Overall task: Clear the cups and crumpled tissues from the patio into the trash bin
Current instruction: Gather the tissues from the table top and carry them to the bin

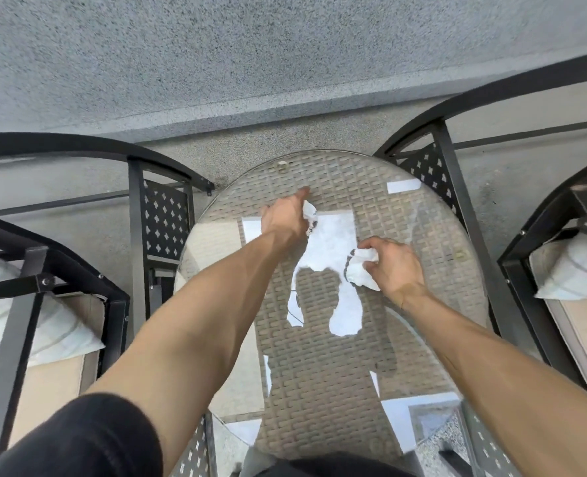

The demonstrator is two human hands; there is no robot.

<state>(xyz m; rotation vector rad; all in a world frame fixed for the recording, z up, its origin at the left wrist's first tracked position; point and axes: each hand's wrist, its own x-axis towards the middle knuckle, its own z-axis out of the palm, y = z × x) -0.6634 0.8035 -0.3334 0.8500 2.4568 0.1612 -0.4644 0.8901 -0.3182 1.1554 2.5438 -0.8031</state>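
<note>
A round glass-topped wicker table [423, 215] fills the middle of the view. My left hand [283, 216] reaches over its far half and grips a small crumpled white tissue [308, 211] that pokes out at the right of the palm. My right hand [393, 266] is nearer and to the right, with its fingers closed on a larger crumpled tissue [362, 270] that rests at the glass. No cups and no trash bin are in view.
Black metal chairs with beige cushions and white pillows flank the table, one on the left [161, 215] and one on the right [440, 166]. A grey textured wall [285, 46] rises just behind. Bright sky reflections lie on the glass.
</note>
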